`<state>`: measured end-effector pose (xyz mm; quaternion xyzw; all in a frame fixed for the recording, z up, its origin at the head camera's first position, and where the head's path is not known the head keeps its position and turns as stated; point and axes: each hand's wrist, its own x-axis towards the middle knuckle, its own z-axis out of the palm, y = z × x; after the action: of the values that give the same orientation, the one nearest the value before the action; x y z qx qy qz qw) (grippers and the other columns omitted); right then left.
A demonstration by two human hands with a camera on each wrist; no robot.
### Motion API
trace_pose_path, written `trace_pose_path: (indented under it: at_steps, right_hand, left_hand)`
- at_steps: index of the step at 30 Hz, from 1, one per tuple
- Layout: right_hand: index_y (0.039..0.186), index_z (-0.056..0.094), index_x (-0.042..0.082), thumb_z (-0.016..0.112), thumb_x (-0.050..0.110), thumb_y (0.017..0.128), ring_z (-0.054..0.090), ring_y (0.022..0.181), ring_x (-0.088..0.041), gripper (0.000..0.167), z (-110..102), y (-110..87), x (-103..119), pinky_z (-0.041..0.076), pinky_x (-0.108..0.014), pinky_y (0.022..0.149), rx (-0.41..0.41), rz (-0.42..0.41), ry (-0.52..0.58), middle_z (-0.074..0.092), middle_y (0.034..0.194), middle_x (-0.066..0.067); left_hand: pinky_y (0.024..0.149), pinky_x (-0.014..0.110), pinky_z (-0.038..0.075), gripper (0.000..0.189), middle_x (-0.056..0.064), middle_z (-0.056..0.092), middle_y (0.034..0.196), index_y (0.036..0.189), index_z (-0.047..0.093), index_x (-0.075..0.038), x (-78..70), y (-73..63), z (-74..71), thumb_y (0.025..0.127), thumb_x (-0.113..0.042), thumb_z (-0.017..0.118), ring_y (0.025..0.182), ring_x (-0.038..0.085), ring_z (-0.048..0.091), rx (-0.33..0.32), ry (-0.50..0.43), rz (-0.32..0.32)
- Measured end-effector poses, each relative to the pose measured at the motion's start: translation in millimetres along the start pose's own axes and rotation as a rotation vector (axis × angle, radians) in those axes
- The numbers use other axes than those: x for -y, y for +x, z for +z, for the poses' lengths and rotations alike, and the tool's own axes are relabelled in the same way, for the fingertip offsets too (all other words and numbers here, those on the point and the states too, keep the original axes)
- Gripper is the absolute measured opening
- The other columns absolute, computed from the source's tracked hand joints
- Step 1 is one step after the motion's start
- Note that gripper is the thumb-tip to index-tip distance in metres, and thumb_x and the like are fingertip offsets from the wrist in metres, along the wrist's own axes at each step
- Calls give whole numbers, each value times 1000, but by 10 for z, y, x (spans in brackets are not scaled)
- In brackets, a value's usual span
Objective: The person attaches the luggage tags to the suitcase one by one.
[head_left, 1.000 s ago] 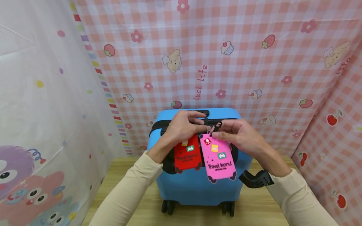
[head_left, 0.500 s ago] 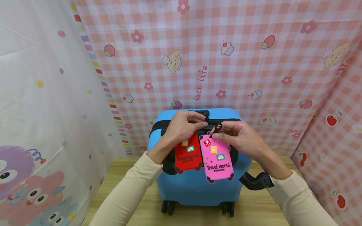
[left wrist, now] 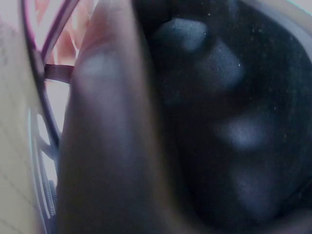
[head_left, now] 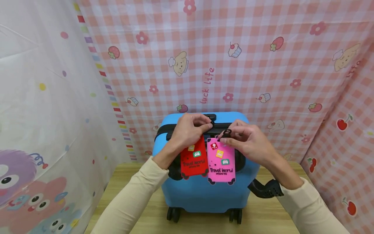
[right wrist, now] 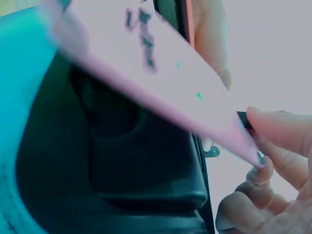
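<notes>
In the head view my left hand (head_left: 187,130) is at the top of a blue suitcase (head_left: 204,195), pinching a small black zipper pull (right wrist: 212,151) between thumb and forefinger. Below that hand hangs a red luggage tag (head_left: 194,162), its top hidden by the hand. My right hand (head_left: 251,139) pinches the black strap (head_left: 226,133) of a pink luggage tag (head_left: 221,165), which hangs upright in front of the case beside the red one. In the right wrist view the pink tag slants across the suitcase's black handle area (right wrist: 146,170).
The suitcase stands on its black wheels (head_left: 173,214) on a wood-grain table (head_left: 131,195). Behind it is a pink checked cloth (head_left: 198,48), with a white printed cloth (head_left: 58,97) at left. A black band (head_left: 266,189) juts from the right wrist.
The pink tag has swung left and now hangs straighter, closer to the red tag. My left thumb and forefinger have drawn together on the zipper pull.
</notes>
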<state>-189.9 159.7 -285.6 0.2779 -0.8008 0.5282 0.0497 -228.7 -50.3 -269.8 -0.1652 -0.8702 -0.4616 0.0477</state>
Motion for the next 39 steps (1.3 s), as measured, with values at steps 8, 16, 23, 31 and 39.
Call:
trace_pose_path:
  at_steps: [8,16,23,31,39]
  right_hand:
    - [86,75,8,72,7,90,54,76,-17,6,61,-15,45,48,-21,62,-59,-42,-122,57,90,-5]
    - [100,78,12,71,7,90,43,62,-17,13,123,-11,25,37,-25,56,-122,-60,-261,62,87,-1]
    - [101,78,12,71,8,91,51,68,-17,12,149,4,18,42,-24,58,-158,-51,-243,66,92,1]
    - [106,74,7,70,12,92,64,66,-16,14,200,43,-18,54,-26,58,-190,-27,-145,72,93,-7]
    - [118,49,0,64,3,95,62,63,-14,28,230,46,-90,50,-23,58,-226,-144,-84,73,87,-10]
  left_hand:
    - [81,34,51,9,-3,73,92,100,72,-15,-1,-17,-11,95,-22,68,88,14,63,-49,-17,91]
    - [87,35,52,12,-3,73,100,105,70,-14,-19,-57,-23,97,-22,66,96,12,63,-54,-37,214]
    - [87,34,53,10,2,72,114,107,64,-16,-20,-79,-25,99,-21,61,102,12,67,-16,-40,279]
    - [84,29,54,8,3,73,105,104,67,-14,-1,-68,-23,97,-15,63,99,11,70,20,-30,339]
    - [86,25,55,12,4,76,99,103,75,-8,38,-49,-3,94,-11,68,97,13,72,1,12,426]
